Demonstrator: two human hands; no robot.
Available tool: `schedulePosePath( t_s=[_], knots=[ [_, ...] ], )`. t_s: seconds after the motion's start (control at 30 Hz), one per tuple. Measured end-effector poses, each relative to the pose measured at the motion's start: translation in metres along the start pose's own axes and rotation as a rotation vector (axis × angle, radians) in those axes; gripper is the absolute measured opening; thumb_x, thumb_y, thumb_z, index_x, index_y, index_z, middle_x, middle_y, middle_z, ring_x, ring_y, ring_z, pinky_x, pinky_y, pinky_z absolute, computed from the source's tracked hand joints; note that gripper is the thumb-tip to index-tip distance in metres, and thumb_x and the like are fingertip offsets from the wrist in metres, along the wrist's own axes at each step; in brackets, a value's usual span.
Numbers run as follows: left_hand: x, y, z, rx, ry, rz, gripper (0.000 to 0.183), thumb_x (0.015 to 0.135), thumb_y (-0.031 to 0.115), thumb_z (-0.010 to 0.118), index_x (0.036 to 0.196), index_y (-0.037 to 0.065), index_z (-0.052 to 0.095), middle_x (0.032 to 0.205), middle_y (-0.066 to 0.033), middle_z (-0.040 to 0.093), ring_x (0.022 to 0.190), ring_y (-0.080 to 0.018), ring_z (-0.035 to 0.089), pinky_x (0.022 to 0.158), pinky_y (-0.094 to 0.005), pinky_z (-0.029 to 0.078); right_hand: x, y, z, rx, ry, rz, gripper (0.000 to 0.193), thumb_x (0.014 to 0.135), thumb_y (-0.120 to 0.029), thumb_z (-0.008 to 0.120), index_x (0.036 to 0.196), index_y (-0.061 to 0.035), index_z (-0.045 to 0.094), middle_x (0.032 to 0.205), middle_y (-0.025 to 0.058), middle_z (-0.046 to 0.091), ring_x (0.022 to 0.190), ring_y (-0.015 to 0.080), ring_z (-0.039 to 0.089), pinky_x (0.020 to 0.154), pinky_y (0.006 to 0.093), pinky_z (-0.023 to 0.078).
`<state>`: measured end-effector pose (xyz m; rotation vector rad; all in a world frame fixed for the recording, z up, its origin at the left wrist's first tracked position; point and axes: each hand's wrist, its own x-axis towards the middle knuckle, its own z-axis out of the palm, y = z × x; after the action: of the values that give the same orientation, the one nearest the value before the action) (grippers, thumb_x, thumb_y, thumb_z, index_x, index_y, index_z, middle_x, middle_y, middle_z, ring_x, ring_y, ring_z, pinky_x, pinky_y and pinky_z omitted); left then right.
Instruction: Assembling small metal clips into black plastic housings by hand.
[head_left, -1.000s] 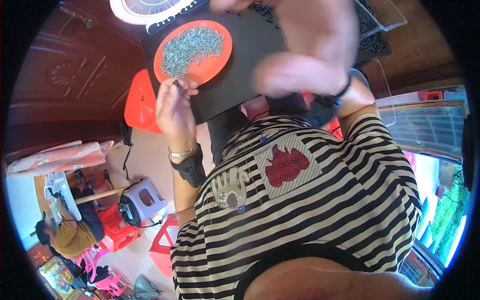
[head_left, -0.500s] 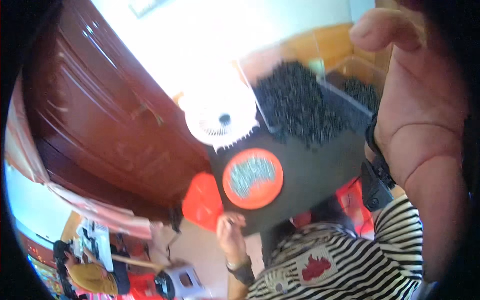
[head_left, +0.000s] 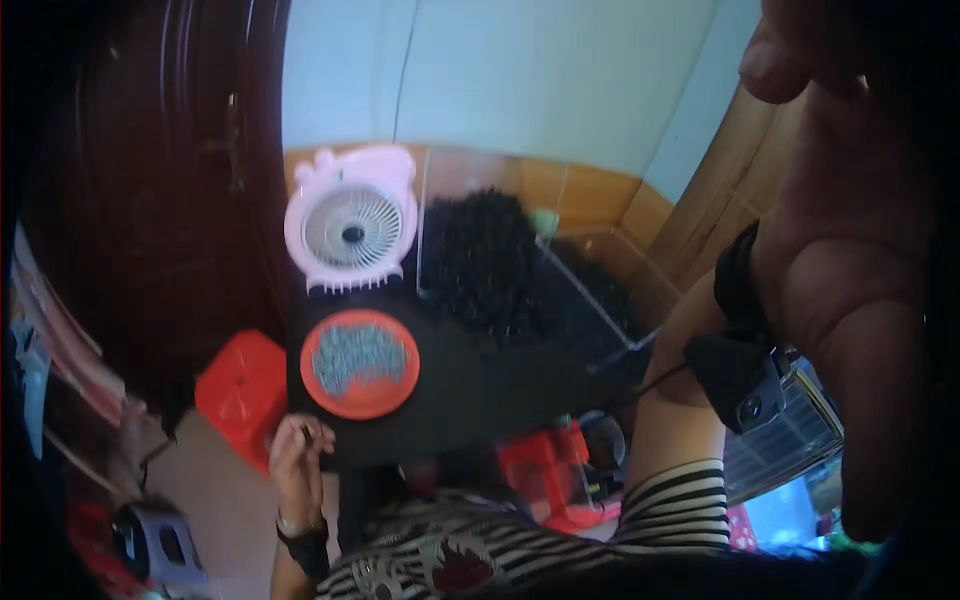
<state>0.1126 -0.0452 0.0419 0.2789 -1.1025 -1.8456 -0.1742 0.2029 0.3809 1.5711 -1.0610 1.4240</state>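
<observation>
My left hand (head_left: 298,455) is held at the table's near left corner, just below an orange-red plate (head_left: 365,400) of small grey-blue pieces (head_left: 358,355). Its fingers are curled around something small and dark, too small to name. Large and dim, my right hand (head_left: 835,240) is raised close in front of me on the right. The thumb shows at its top, while the other fingers are mostly lost in shadow and past the picture's rim. On that wrist sits a black strap with a small black camera-like device (head_left: 735,385).
A pink fan (head_left: 350,225) stands at the back left of the black table (head_left: 480,400). Beside it, a dark heap of small black pieces (head_left: 480,255) lies by a clear plastic bin (head_left: 625,345). A red stool (head_left: 240,390) stands left; red items (head_left: 550,470) lie below the table.
My view has turned, so the table, fan and plate now appear farther left and more upright. The picture is darker. My left hand stays curled by the plate; my right stays raised.
</observation>
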Motion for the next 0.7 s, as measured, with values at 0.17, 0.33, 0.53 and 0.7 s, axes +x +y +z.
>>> schedulePosePath(
  t_s=[0.17,0.33,0.53,0.7],
  knots=[
    [0.018,-0.030,-0.013,-0.039,-0.067,-0.110,0.025,0.093,0.025,0.049,0.096,0.000,0.051,0.088,-0.0106,0.054,0.082,-0.0202,0.055,0.071,-0.0299,0.042,-0.018,0.004,0.059,0.138,-0.268,-0.033,0.041,0.075,-0.019,0.074,0.109,0.0005,0.061,0.100,0.0084,0.064,0.092,0.0188,0.061,0.077,0.0299,0.047],
    [0.015,-0.036,0.013,-0.056,-0.086,-0.154,0.025,0.093,0.027,0.049,0.092,0.002,0.047,0.078,-0.0079,0.045,0.077,-0.0214,0.047,0.070,-0.0316,0.037,-0.064,0.018,0.132,0.267,-0.655,0.151,0.040,0.076,-0.019,0.073,0.109,0.0005,0.061,0.098,0.0079,0.064,0.091,0.0183,0.061,0.076,0.0292,0.047],
    [0.022,-0.042,0.004,-0.086,-0.124,-0.231,0.024,0.093,0.026,0.050,0.090,0.003,0.047,0.080,-0.0071,0.047,0.077,-0.0210,0.049,0.072,-0.0310,0.038,-0.223,0.081,0.208,0.319,-1.071,0.237,0.012,0.076,-0.007,0.068,0.088,-0.0044,0.067,0.088,0.0083,0.065,0.083,0.0252,0.062,0.075,0.0340,0.050],
    [0.021,-0.045,-0.004,-0.097,-0.098,-0.321,0.024,0.092,0.028,0.051,0.089,0.004,0.048,0.080,-0.0067,0.048,0.077,-0.0205,0.051,0.073,-0.0303,0.039,-0.284,0.073,0.240,0.306,-1.217,0.291,0.011,0.075,-0.015,0.067,0.084,-0.0083,0.068,0.085,0.0078,0.063,0.088,0.0268,0.060,0.077,0.0382,0.048]
  ],
)
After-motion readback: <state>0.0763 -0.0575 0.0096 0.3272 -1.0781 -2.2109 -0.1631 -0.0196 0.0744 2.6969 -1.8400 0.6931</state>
